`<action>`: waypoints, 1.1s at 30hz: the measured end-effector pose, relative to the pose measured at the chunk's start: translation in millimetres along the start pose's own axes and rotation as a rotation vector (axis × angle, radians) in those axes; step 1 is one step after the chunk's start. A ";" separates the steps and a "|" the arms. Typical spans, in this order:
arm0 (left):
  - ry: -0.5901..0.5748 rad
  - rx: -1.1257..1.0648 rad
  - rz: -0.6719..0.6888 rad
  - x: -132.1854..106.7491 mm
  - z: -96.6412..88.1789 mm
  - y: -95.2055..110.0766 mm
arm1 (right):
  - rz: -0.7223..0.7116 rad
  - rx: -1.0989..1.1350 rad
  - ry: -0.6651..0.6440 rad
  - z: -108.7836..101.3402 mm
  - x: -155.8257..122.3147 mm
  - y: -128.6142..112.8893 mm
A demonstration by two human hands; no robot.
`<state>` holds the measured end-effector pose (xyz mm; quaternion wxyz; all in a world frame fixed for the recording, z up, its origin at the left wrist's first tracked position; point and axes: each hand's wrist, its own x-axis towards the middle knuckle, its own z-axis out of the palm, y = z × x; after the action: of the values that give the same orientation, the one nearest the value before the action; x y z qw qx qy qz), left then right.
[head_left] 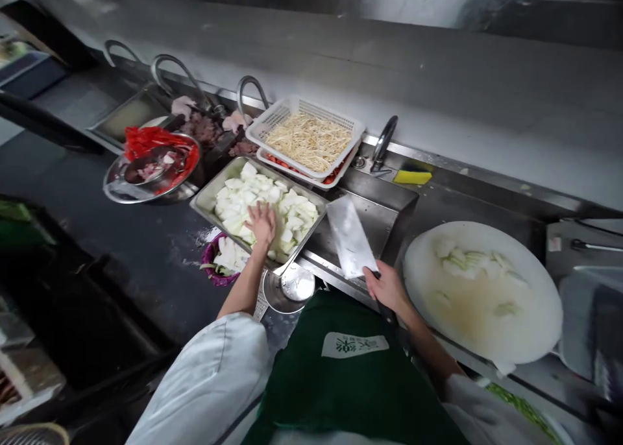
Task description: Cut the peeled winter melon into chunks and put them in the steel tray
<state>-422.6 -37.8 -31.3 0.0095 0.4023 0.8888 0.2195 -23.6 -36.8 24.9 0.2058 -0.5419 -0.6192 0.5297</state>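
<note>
My left hand (261,224) rests with spread fingers on the pale cut vegetable pieces (296,213) heaped in a metal tray (206,200). In my right hand (388,288) is a cleaver (349,234), gripped by its dark handle, its broad blade pointing away from me over the edge of the sink. To the right lies a round white cutting board (487,331) with a few leftover pale green slices (468,259) on its wet surface. Below the tray's near left corner stands a purple basket (210,271) holding more white pieces.
A white basket of bean sprouts (311,140) sits on another tray with red pieces, behind the metal tray. Faucets (384,143) line the wall beside a yellow cloth (413,177). A steel bowl with a red bag (150,143) stands left; a metal pot (289,289) is close to my apron.
</note>
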 end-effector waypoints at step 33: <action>-1.135 -0.050 1.626 -560.8 246.7 467.7 | 1.063 0.076 1.418 -151.1 -423.1 248.8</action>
<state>336.8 -75.6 -157.7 0.2888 0.9348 0.2012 -0.0474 353.0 -384.5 -5.3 0.2857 -0.9514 0.0057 0.1151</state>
